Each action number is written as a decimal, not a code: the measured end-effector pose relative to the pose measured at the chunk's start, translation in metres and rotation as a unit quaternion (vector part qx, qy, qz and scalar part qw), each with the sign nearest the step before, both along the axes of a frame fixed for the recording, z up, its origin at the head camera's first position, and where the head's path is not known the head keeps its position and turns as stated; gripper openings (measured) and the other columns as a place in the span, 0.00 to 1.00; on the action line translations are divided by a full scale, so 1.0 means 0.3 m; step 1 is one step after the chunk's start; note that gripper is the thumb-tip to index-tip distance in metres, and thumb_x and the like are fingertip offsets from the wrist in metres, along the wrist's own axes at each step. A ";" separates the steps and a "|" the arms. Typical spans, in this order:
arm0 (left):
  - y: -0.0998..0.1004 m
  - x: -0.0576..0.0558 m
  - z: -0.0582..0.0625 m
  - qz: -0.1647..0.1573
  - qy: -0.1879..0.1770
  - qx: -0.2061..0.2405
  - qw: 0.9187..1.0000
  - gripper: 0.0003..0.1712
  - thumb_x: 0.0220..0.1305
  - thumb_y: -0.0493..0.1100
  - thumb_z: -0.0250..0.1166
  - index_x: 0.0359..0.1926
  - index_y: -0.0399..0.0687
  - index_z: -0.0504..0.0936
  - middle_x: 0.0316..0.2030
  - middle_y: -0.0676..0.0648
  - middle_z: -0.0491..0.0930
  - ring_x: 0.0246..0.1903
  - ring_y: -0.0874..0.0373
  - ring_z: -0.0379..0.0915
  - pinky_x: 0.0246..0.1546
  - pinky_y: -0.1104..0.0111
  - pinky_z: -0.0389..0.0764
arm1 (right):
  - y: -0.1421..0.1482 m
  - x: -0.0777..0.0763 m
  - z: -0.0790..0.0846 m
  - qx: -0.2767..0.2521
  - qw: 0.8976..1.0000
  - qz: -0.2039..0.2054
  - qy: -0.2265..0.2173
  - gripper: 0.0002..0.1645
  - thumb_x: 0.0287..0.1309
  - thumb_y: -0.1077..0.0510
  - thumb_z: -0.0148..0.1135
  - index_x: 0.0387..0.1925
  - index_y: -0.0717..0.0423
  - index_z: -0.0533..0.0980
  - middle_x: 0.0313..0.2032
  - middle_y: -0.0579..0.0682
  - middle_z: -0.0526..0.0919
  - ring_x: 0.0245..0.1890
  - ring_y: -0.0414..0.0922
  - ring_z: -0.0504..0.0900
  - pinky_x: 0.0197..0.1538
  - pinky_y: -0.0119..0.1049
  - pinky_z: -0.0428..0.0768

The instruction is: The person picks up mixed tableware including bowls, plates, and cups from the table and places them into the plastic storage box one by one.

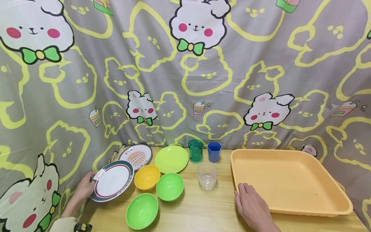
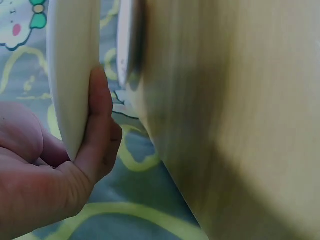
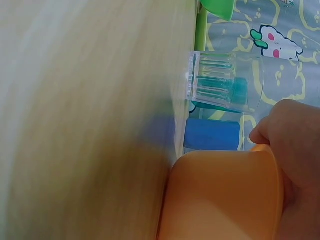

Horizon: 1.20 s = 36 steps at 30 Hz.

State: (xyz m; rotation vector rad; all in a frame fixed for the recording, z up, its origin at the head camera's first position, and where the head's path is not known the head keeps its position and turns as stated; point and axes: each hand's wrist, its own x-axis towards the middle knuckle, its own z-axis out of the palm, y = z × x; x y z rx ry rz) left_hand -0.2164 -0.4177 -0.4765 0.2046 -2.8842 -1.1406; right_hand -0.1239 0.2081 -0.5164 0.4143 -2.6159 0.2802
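Note:
My left hand (image 1: 84, 187) grips the left edge of a white plate (image 1: 113, 180) with a dark green rim and a red ring. In the left wrist view that plate (image 2: 75, 65) stands edge-on, raised off the table, between the thumb side and the fingers (image 2: 100, 115). My right hand (image 1: 253, 204) holds the near-left rim of a large orange tray (image 1: 290, 180). Seen from the right wrist, the hand (image 3: 295, 145) lies over the rim of the tray (image 3: 225, 190); some of its fingers are hidden.
Behind the held plate lies a patterned plate (image 1: 139, 156). Nearby are a lime plate (image 1: 171, 159), an orange bowl (image 1: 147, 177), two green bowls (image 1: 170, 187), a clear glass (image 1: 207, 177), a green cup (image 1: 195, 151) and a blue cup (image 1: 214, 152). A curtain (image 1: 162, 80) hangs behind the table (image 1: 200, 212).

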 end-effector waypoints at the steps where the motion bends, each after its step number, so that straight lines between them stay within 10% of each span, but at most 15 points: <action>1: 0.005 0.000 0.003 0.004 0.000 0.012 1.000 0.28 0.65 0.26 0.40 0.65 0.16 0.58 0.47 0.21 0.70 0.43 0.37 0.71 0.35 0.65 0.78 | 0.000 -0.001 -0.001 0.000 1.000 0.002 0.007 0.12 0.66 0.57 0.60 0.29 0.53 0.67 0.24 0.41 0.58 0.25 0.40 0.58 0.25 0.28 0.63; 36: 0.194 -0.012 0.134 -0.003 0.009 0.244 0.970 0.30 0.76 0.29 0.31 0.74 0.16 0.40 0.60 0.23 0.58 0.36 0.62 0.72 0.33 0.69 0.84 | -0.003 0.000 -0.013 -0.004 1.000 0.000 0.007 0.12 0.67 0.58 0.59 0.29 0.53 0.68 0.25 0.42 0.58 0.26 0.39 0.59 0.25 0.28 0.64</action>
